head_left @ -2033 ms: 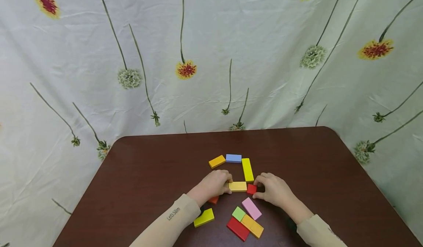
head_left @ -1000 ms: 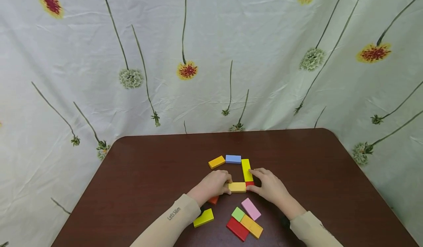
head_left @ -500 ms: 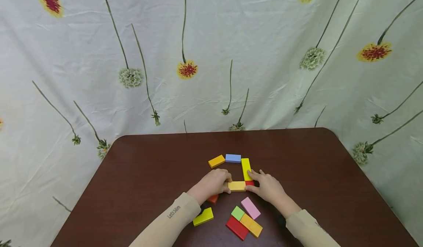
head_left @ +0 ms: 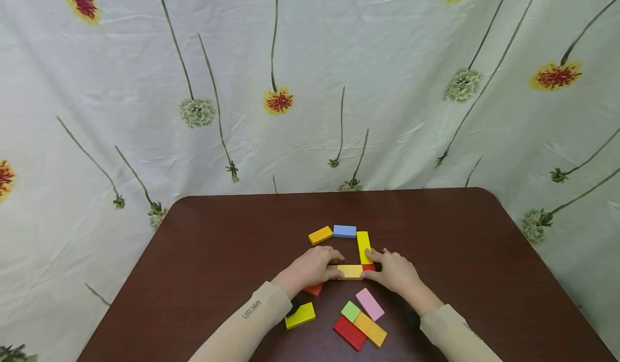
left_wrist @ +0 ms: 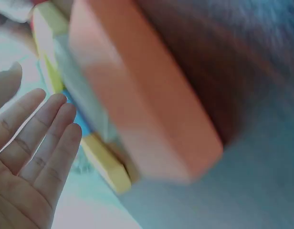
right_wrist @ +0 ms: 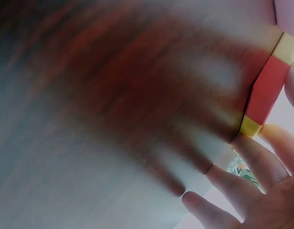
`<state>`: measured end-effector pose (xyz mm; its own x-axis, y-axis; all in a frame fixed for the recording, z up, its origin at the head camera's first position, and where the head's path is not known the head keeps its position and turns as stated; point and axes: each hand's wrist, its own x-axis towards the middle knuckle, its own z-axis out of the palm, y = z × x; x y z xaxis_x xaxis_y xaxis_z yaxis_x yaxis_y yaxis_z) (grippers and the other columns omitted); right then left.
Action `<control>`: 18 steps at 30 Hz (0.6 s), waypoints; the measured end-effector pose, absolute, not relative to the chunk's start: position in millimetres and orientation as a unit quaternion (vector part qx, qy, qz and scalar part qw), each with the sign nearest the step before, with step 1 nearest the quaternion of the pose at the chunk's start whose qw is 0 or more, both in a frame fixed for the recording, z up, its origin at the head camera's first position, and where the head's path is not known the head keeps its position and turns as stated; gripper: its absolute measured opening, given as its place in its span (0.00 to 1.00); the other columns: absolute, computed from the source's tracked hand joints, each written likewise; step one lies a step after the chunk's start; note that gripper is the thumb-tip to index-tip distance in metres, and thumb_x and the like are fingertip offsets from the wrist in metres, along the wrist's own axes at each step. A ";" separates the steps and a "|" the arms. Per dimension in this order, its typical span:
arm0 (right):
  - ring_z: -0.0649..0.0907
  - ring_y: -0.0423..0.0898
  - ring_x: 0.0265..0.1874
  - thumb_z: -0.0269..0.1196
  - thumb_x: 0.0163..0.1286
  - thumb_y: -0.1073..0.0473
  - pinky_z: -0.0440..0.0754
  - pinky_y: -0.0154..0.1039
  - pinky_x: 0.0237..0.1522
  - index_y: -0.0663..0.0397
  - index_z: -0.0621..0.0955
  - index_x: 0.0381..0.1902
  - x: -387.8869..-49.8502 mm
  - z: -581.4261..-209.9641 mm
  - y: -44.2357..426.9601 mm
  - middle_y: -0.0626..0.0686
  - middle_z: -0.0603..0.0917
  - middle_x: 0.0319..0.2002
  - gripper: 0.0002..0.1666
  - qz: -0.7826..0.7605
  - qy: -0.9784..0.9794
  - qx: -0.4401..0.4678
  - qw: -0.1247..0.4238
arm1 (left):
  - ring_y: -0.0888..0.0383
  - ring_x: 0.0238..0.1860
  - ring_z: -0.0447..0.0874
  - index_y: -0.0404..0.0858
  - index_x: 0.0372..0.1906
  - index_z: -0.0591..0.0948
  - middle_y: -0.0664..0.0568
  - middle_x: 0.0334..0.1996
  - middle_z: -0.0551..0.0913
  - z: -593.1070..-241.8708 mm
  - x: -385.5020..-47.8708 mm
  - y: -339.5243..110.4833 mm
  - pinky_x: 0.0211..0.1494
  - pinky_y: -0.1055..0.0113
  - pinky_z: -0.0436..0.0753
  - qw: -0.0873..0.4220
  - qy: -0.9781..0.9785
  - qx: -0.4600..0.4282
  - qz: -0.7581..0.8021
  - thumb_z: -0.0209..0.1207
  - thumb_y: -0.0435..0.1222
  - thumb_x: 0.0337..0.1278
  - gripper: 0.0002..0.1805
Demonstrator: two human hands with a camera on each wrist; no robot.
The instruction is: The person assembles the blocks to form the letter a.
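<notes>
- Your left hand (head_left: pixel 310 268) is at the left end of the cream block (head_left: pixel 350 272), its grip slack with fingers extended; you cannot tell whether it touches.
- Your right hand (head_left: pixel 397 276) has a loose, spread grip: a finger touches the long yellow block (head_left: pixel 363 246), and the thumb lies where the cream block meets the small red block (head_left: pixel 370 267).
- The cream block lies flat on the counter (head_left: pixel 232 254), between your hands.
- Beyond your hands, the blue block (head_left: pixel 345 232) sits between the yellow-orange block (head_left: pixel 321 235) and the long yellow block.
- The orange-red block (head_left: pixel 315 289) is partly hidden by your left wrist; the lime block (head_left: pixel 301 315) lies nearer you.
- The green block (head_left: pixel 351 311) touches the amber block (head_left: pixel 371 329) and the large red block (head_left: pixel 350 333), with the pink block (head_left: pixel 370 304) just beside.
</notes>
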<state>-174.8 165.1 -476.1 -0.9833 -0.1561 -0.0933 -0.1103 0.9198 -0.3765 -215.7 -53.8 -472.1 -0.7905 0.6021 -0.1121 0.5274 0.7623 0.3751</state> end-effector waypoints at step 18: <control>0.76 0.64 0.64 0.71 0.58 0.41 0.78 0.64 0.54 0.50 0.78 0.64 -176.8 -479.9 163.5 0.56 0.81 0.61 0.38 -0.191 0.978 -0.056 0.061 | 0.57 0.40 0.80 0.44 0.40 0.80 0.55 0.38 0.83 -463.5 -207.2 -121.3 0.49 0.58 0.83 0.144 0.928 0.239 0.248 0.72 0.36 0.50 0.13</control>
